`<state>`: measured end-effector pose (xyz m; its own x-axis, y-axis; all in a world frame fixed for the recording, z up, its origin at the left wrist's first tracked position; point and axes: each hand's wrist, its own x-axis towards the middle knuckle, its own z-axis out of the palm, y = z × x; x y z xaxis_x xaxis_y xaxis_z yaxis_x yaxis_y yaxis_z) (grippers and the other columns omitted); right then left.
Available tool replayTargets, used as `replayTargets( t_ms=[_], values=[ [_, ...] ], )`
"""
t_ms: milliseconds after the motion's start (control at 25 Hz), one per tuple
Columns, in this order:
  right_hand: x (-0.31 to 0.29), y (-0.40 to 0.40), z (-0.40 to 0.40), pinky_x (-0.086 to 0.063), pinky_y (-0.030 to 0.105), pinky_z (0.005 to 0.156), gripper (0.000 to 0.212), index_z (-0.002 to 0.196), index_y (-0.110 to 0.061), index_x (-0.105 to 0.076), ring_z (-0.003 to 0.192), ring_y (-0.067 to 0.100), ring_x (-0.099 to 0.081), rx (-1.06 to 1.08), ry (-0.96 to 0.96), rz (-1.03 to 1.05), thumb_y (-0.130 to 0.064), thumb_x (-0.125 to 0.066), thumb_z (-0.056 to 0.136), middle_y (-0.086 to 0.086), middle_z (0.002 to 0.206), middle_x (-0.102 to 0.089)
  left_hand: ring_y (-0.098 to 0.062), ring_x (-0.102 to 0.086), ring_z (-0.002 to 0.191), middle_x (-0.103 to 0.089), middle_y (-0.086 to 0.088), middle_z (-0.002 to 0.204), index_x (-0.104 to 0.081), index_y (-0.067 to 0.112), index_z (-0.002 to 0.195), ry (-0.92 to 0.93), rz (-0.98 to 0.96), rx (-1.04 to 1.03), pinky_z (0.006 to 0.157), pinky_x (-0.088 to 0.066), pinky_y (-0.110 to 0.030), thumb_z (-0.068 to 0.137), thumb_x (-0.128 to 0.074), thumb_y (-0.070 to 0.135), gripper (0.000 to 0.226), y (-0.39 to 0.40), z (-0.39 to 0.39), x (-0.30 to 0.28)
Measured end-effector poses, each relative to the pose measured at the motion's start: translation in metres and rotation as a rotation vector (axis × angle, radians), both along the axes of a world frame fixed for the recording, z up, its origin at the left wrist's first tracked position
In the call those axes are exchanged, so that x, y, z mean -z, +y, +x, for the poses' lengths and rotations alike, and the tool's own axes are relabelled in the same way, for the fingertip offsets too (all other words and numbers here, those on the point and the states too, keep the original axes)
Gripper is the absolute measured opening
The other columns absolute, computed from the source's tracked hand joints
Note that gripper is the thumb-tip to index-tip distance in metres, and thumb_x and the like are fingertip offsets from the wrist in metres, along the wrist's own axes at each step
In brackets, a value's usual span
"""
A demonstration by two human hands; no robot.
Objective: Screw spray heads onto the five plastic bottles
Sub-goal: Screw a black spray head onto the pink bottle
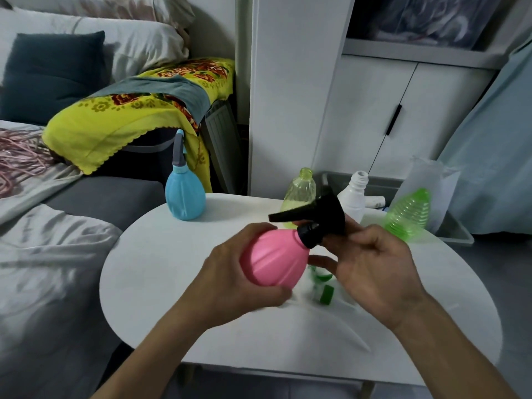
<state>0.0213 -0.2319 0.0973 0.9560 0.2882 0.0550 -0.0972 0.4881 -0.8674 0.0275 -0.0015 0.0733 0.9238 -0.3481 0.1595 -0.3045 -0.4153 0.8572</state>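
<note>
My left hand [230,272] grips a pink bottle [273,257], tilted above the round white table [172,269]. A black spray head [316,220] sits on the bottle's neck, and my right hand [371,266] holds that head from behind. A blue bottle [185,194] with a blue-grey spray head stands upright at the table's back left. Behind the black head stand a yellow-green clear bottle [299,191] and a white bottle [354,197], both without heads. A ribbed green bottle [408,214] leans at the back right, headless. A green-and-white spray head [321,286] lies on the table under my hands.
A grey tray [457,226] holding a clear plastic bag [431,182] sits behind the table at the right. White cabinets [374,110] stand behind. A bed with grey sheets [43,254] and a yellow floral cloth [129,119] lies to the left.
</note>
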Motion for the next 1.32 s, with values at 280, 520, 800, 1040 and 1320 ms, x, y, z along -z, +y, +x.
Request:
replayTargets(
  t_ms=[280,520,800,1040,1320],
  values=[
    [0.006,0.021,0.001,-0.053,0.032,0.086,0.04,0.116,-0.017,-0.067,0.115,0.03,-0.065,0.144,-0.155,-0.119,-0.014,-0.074,0.077,0.019,0.119,-0.071,-0.003,-0.063,0.104,-0.061,0.027,0.111,-0.051,0.059,0.119,0.25,-0.213,0.112,0.073,-0.062,-0.027,0.049,-0.089,0.046,0.08,-0.002,-0.003,-0.001],
    [0.013,0.031,0.003,-0.052,0.035,0.092,0.044,0.101,-0.02,-0.075,0.107,0.024,-0.067,0.293,-0.087,-0.182,-0.027,-0.088,0.06,0.008,0.108,-0.075,0.002,-0.061,0.1,-0.059,0.03,0.111,-0.048,0.059,0.117,0.166,-0.175,0.041,0.071,-0.062,-0.026,0.05,-0.087,0.053,0.078,-0.009,-0.011,0.002],
    [0.022,0.045,0.0,-0.054,0.036,0.077,0.051,0.103,-0.019,-0.075,0.104,0.021,-0.07,0.424,0.093,-0.246,-0.046,-0.083,0.06,0.001,0.108,-0.077,-0.032,-0.054,0.11,-0.058,-0.006,0.127,-0.039,0.03,0.13,-0.508,0.353,-0.437,0.08,-0.051,-0.047,0.047,-0.084,0.059,0.099,-0.033,-0.014,0.015],
    [0.02,0.028,0.011,-0.053,0.037,0.066,0.049,0.097,-0.017,-0.073,0.093,0.027,-0.067,0.567,0.333,-0.023,-0.036,-0.084,0.054,0.003,0.091,-0.077,-0.011,-0.046,0.119,-0.039,0.03,0.132,-0.032,0.048,0.135,-0.266,0.041,-0.219,0.086,-0.051,-0.028,0.058,-0.073,0.071,0.09,-0.038,-0.016,0.016],
    [0.017,0.021,0.01,-0.056,0.035,0.069,0.03,0.084,-0.017,-0.079,0.088,0.019,-0.07,0.486,0.146,0.015,-0.029,-0.082,0.057,0.004,0.09,-0.077,-0.013,-0.06,0.108,-0.053,0.022,0.123,-0.046,0.051,0.129,0.186,-0.316,-0.048,0.075,-0.063,-0.039,0.048,-0.087,0.059,0.091,-0.033,-0.017,0.011]
  ],
)
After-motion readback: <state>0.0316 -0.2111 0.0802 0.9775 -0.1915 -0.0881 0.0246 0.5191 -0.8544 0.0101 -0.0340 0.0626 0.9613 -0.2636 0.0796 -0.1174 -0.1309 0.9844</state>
